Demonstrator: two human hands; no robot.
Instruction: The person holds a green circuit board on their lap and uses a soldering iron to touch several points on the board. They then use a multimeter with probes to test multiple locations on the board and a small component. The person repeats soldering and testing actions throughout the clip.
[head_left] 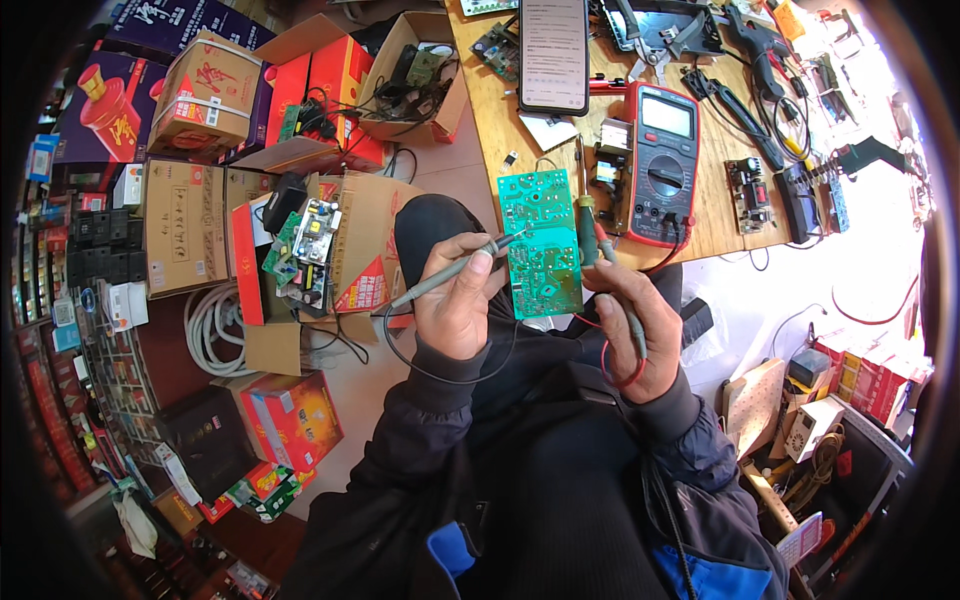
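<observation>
A green circuit board (pixel 545 285) is held upright over my lap, its soldered side in view. My left hand (pixel 455 315) pinches a grey test probe (pixel 440 278) with a black lead; its tip is at the board's middle left. The fingers behind the board are partly hidden. My right hand (pixel 652 335) is closed around a second grey probe (pixel 636 328) with a red lead, beside the board's right edge. Its fingers seem to steady that edge. A red and grey multimeter (pixel 664 150) lies on the table. Next to the board is a screwdriver with a green handle (pixel 587 232).
The wooden table (pixel 495 135) bears a phone (pixel 553 55), pliers (pixel 650 50), a small circuit board (pixel 750 195) and cables. Open cartons (pixel 385 230) with electronics and a coiled grey hose (pixel 212 330) stand left. Boxes (pixel 870 370) crowd the lower right.
</observation>
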